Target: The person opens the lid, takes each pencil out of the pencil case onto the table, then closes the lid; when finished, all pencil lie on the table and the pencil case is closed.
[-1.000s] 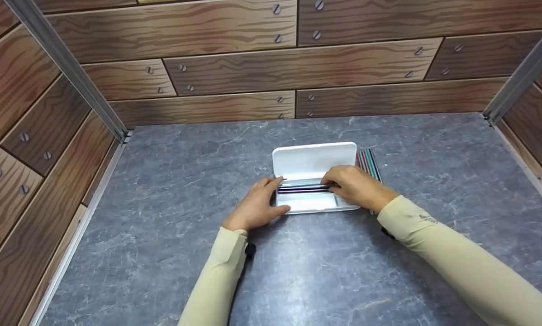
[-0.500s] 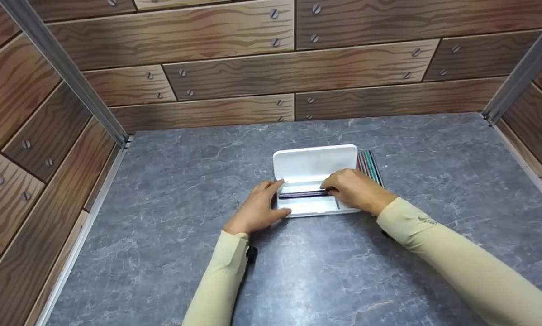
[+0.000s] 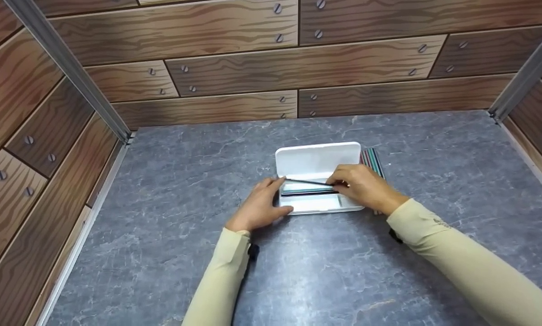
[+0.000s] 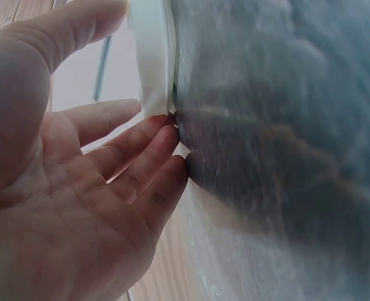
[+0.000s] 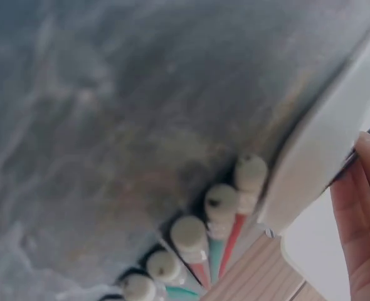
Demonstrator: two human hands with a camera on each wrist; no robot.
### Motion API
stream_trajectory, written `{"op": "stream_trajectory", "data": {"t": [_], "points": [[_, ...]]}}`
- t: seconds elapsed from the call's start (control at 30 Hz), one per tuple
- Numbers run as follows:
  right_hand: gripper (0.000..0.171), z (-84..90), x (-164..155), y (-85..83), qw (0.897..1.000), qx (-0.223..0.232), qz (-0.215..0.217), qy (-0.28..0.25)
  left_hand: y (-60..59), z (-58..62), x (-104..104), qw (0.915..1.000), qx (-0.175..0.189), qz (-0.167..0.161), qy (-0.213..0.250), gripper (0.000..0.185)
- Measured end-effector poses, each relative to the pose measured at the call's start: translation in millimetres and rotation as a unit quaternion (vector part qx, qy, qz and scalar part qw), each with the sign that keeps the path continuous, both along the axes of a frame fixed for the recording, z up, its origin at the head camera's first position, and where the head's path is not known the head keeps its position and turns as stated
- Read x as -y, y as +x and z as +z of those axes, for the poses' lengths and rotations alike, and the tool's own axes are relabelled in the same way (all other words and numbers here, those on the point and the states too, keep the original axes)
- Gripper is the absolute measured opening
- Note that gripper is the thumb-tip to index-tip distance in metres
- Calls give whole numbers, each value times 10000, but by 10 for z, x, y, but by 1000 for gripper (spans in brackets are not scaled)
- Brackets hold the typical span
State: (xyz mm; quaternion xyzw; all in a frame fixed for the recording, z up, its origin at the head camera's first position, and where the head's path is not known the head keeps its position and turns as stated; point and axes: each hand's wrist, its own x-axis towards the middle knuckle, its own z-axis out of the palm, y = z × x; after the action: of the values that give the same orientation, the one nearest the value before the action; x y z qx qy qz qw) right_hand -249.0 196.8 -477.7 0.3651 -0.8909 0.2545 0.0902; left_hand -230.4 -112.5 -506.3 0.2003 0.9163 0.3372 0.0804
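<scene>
A white case (image 3: 318,159) lies open mid-table, lid up toward the back wall, with a few dark pens in its tray (image 3: 314,204). My left hand (image 3: 276,197) rests against the case's left end with straight fingers (image 4: 148,139) touching its edge (image 4: 151,58). My right hand (image 3: 339,184) pinches a thin dark pen (image 3: 307,182) at its right end. The pen slants over the tray, its left tip near my left index finger. In the right wrist view my fingers (image 5: 368,207) hold that pen beside the case's side (image 5: 323,141).
Several red and green pens (image 3: 372,161) lie on the table right of the case, their white caps (image 5: 221,207) close by its wall. Wood-pattern walls (image 3: 235,68) close the grey marble tabletop (image 3: 325,271) on three sides.
My right hand has lifted one dark pen off the others in the tray, so it now slants above them. My left hand has stayed at the case's left end.
</scene>
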Motion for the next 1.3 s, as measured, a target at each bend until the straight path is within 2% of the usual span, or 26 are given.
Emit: {"op": "stream_trajectory", "data": {"t": [0.03,0.13,0.2,0.4,0.57,0.7,0.83,0.97,1.17,1.3], "points": [[19,16,-19,4,10000,-48,7,-70,21,55,-10,9999,129,19,38,85],[21,76,-85,26,9995,-179,25,-254,29,69,-18,9998,194,42,13,84],[22,117,-140,44,9990,-238,26,-380,77,170,-31,9992,385,61,10,84],[25,234,-355,100,9953,-519,-73,-817,96,204,-46,9990,416,111,-105,83],[25,289,-613,143,9924,-300,-862,-829,94,207,-64,9983,526,163,-165,83],[22,267,-808,165,9848,-2,-1555,-773,96,205,-71,9983,516,202,-180,83],[19,201,-948,173,9737,346,-2149,-669,98,191,-69,9983,510,223,-163,83],[22,128,-1053,185,9582,1002,-2630,-512,103,176,-66,9982,548,217,-125,84],[29,81,-1154,164,9289,1851,-3160,-544,105,175,-62,9983,546,181,-86,83],[32,87,-1133,147,9137,2160,-3410,-482,102,186,-56,9986,505,168,-80,83]]}}
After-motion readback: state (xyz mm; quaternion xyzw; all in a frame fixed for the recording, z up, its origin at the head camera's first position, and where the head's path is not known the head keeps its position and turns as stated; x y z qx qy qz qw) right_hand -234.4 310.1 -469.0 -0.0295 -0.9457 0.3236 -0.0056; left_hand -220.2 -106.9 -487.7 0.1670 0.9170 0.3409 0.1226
